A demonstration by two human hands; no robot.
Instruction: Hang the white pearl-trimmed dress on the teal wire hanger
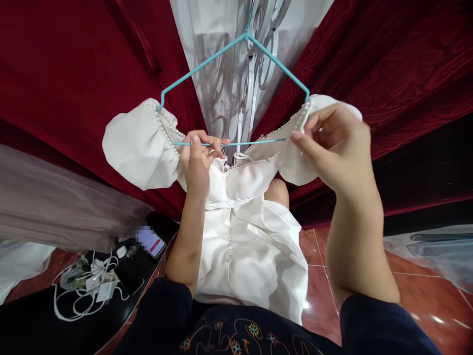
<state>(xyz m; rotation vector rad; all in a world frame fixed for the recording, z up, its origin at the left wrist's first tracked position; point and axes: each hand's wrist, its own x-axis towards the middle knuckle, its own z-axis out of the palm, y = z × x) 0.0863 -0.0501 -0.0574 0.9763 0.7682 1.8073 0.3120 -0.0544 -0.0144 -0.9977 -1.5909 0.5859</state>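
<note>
Embroidered shirt (pixel 236 330) below; left hand (pixel 197 160) half-curled round hanger (pixel 207 61); right hand (pixel 338 143) pinching beaded edge of white dress (pixel 254 268).

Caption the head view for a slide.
Left hand on the hanger bar, right hand pinching the beaded edge of a white dress.

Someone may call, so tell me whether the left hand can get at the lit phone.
Probably yes: the lit phone lies face up on the black surface beside the left forearm, with nothing seen between. The left hand would likely have to leave the hanger's lower bar first.
</note>
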